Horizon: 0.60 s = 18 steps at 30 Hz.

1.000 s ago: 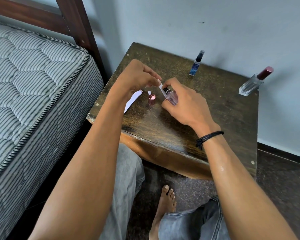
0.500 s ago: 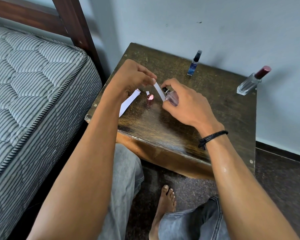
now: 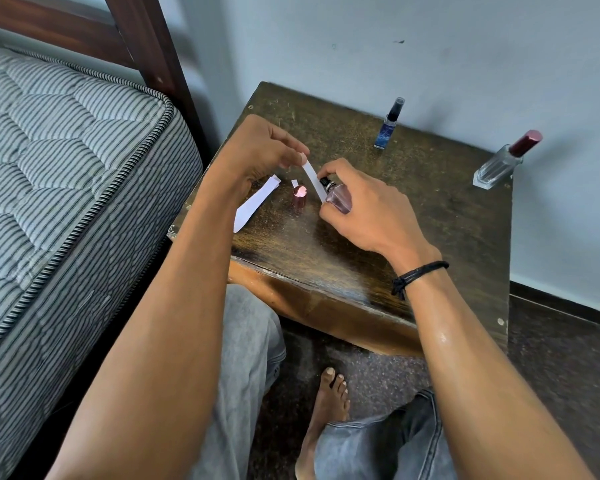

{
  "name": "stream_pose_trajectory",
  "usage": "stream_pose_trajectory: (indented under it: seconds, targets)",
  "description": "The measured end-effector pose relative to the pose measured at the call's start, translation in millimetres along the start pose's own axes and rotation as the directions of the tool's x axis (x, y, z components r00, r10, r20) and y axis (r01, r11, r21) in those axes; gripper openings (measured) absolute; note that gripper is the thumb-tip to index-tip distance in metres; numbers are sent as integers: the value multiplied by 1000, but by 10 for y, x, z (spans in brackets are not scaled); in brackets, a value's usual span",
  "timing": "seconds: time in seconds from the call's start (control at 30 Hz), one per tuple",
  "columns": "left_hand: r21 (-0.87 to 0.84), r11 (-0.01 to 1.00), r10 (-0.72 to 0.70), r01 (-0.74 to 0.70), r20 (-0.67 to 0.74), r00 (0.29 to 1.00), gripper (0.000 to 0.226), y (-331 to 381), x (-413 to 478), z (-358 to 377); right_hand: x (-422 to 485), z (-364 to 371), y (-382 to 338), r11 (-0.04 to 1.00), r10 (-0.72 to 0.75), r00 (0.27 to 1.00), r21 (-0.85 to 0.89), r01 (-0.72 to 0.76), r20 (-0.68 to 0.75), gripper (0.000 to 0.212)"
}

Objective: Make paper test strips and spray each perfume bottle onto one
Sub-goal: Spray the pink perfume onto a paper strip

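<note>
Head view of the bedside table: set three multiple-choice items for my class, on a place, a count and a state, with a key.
1. Where does the shiny pink metal cap stand? A striped mattress; B dark wooden table; C floor.
2. How many perfume bottles show? A two; B three; C five.
3. The pinkish glass bottle in the right hand is: A capped; B boxed; C uncapped.
Key: B, near the white paper strip the left hand pinches; B, the held one, the blue spray bottle, the clear red-capped bottle; C, its black nozzle is bare.
</note>
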State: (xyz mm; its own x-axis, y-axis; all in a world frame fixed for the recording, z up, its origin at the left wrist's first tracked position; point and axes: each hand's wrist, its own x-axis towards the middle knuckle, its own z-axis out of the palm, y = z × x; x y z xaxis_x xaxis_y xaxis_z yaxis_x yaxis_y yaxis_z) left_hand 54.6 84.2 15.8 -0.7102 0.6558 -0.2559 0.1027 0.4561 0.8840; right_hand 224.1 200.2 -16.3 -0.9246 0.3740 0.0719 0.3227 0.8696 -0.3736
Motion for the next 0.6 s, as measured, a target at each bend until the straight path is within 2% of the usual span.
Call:
stream_pose_trajectory:
  seconds: [0.6]
  targets:
    - [8, 1000, -7, 7, 12, 1000, 16, -46, 24, -4, 14, 41, 1, 999, -11, 1000, -34, 11, 5, 33]
